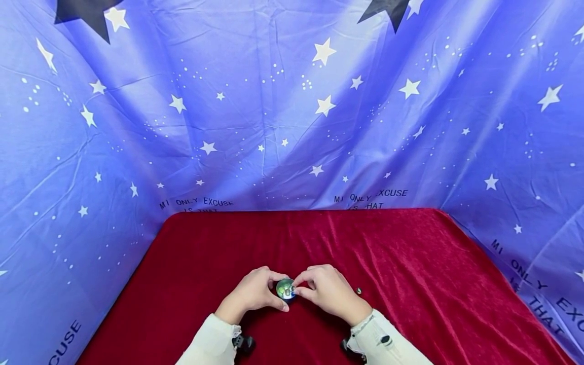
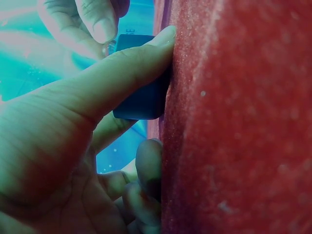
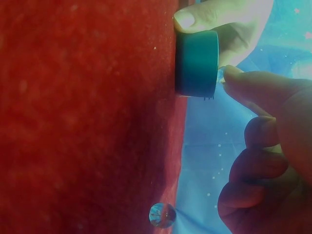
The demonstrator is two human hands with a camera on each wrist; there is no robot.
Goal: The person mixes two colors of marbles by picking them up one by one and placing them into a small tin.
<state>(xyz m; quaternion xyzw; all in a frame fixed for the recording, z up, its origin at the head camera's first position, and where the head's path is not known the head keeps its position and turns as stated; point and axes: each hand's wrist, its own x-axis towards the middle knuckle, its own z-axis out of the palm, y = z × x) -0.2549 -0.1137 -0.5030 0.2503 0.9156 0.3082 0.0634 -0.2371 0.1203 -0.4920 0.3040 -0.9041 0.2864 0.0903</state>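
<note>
My left hand [image 1: 256, 291] holds a small, round, dark blue-green cup [image 3: 197, 63] between thumb and fingers, its base down on the red cloth. Glassy green and clear marbles [image 1: 283, 289] show inside it in the head view. At the cup's rim, my right hand [image 1: 329, 290] pinches a small, clear glass marble between thumb and forefinger, mostly hidden by the fingertips. Its other fingers curl inward in the right wrist view. One loose marble [image 3: 162, 215] lies on the cloth, just right of my right wrist in the head view.
Red velvet cloth [image 1: 219, 243] covers the table, with creases on the right side. Blue fabric [image 1: 255, 116] printed with white stars and lettering hangs behind it and at both sides. Both wrists carry small black devices over white sleeves [image 1: 207, 340].
</note>
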